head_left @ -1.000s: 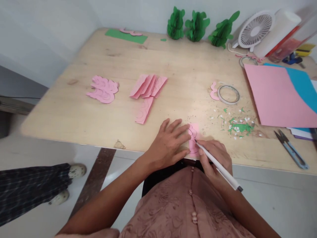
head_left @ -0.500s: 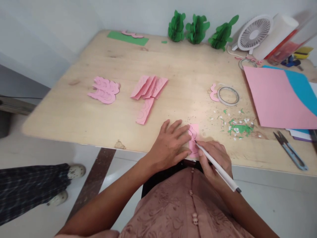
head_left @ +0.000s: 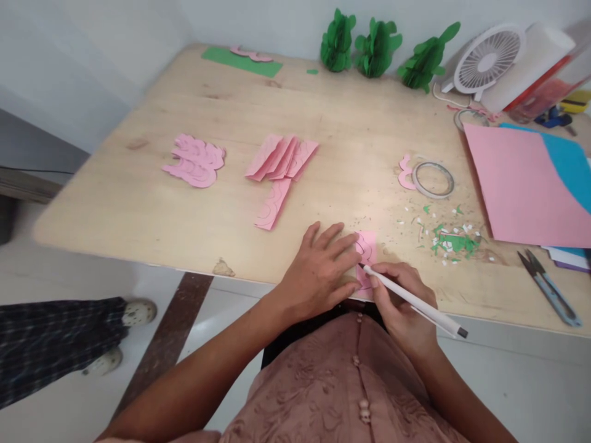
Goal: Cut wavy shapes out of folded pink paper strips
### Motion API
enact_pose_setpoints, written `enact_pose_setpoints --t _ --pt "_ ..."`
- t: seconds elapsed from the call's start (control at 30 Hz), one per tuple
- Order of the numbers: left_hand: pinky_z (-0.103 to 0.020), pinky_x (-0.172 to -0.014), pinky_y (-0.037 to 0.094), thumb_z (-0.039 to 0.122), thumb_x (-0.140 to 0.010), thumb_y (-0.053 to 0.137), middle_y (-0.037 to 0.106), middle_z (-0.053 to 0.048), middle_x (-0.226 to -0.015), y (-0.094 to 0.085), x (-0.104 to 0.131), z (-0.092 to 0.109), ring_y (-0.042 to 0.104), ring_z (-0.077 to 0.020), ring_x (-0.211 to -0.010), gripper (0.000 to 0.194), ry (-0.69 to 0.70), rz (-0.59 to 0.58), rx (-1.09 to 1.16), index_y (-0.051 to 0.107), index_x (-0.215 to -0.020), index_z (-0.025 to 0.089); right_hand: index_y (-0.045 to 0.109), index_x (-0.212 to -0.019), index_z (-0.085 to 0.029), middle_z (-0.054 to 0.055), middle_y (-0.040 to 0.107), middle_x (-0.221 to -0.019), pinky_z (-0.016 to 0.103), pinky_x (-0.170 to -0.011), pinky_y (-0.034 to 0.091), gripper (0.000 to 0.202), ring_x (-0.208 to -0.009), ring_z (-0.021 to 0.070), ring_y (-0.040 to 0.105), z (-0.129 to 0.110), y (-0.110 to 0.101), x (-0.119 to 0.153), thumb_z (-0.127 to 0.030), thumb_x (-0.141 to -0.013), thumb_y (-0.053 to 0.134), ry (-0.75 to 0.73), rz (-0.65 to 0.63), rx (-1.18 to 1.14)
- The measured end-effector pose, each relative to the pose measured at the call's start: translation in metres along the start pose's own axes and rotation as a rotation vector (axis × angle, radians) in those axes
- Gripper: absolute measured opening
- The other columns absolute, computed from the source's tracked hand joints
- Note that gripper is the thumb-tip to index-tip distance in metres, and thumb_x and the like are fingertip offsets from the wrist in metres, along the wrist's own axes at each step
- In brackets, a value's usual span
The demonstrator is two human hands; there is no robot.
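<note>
Under my hands at the table's front edge lies a small pink paper strip [head_left: 369,244] with dark curved lines on it. My left hand [head_left: 321,267] rests flat with fingers spread, its fingertips on the strip's left side. A white pen [head_left: 415,298] is gripped in my right hand [head_left: 406,301], its tip touching or just above the strip. Farther back stand folded pink paper strips [head_left: 284,159] with pencilled curves. To their left is a pile of cut wavy pink paper pieces [head_left: 196,161].
A tape roll [head_left: 434,180], a pink offcut [head_left: 405,172], green and white scraps [head_left: 457,242] and thread snips [head_left: 549,288] lie right. Pink sheets [head_left: 530,184], a fan [head_left: 489,61] and green paper shapes [head_left: 338,43] are behind. At left, a person's shoe [head_left: 139,312] shows.
The pen has tilted lower, and its tip has shifted slightly left on the strip. My left hand stays in place. The whole view has shifted a little.
</note>
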State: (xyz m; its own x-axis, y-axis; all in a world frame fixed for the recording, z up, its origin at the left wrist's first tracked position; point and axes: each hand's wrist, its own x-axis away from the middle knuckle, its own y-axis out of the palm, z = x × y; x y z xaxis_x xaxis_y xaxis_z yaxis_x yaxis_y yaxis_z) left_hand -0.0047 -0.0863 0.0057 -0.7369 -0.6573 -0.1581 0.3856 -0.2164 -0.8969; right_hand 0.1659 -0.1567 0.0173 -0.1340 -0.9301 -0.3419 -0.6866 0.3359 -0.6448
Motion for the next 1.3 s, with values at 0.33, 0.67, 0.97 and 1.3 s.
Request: enact_pose_setpoints --t 0.33,0.67,0.97,1.3 --pt "-0.056 -0.115 0.018 0.042 -0.088 0.055 0.05 -0.005 -0.143 -0.0016 -0.0005 -0.0002 0.032 -0.0325 -0.139 0.031 0.007 0.002 0.019 0.058 -0.113 0.024 0.063 -0.087 -0.023 0.002 0.069 -0.076 0.035 -0.07 0.046 0.009 -0.071 0.0183 0.063 0.0001 0.0011 0.0013 -0.017 -0.087 0.056 -0.053 -0.018 0.042" --pt "-0.056 -0.116 0.016 0.042 -0.09 0.052 0.049 -0.004 -0.145 -0.0012 0.0003 -0.0003 0.031 -0.0316 -0.14 0.031 -0.001 -0.007 0.022 0.057 -0.115 0.024 0.062 -0.088 -0.023 0.001 0.069 -0.075 0.036 -0.072 0.046 0.008 -0.069 0.018 0.064 0.0006 0.0028 0.0007 -0.016 -0.087 0.057 -0.076 -0.011 0.05" --pt "-0.057 -0.115 0.017 0.042 -0.089 0.053 0.049 -0.005 -0.144 -0.0013 -0.0004 -0.0005 0.031 -0.0325 -0.139 0.032 0.007 -0.004 0.02 0.056 -0.116 0.023 0.062 -0.088 -0.023 0.001 0.069 -0.074 0.035 -0.069 0.046 0.01 -0.068 0.018 0.063 -0.0014 0.0021 -0.0002 -0.016 -0.086 0.056 -0.079 -0.008 0.069" --pt "-0.056 -0.115 0.017 0.041 -0.088 0.055 0.049 -0.004 -0.144 -0.0007 -0.0001 -0.0006 0.031 -0.0324 -0.139 0.031 0.0 0.001 0.023 0.058 -0.114 0.025 0.063 -0.086 -0.023 0.001 0.069 -0.074 0.035 -0.07 0.047 0.011 -0.068 0.0176 0.064 -0.0005 0.0029 0.0004 -0.015 -0.086 0.056 -0.067 0.001 0.044"
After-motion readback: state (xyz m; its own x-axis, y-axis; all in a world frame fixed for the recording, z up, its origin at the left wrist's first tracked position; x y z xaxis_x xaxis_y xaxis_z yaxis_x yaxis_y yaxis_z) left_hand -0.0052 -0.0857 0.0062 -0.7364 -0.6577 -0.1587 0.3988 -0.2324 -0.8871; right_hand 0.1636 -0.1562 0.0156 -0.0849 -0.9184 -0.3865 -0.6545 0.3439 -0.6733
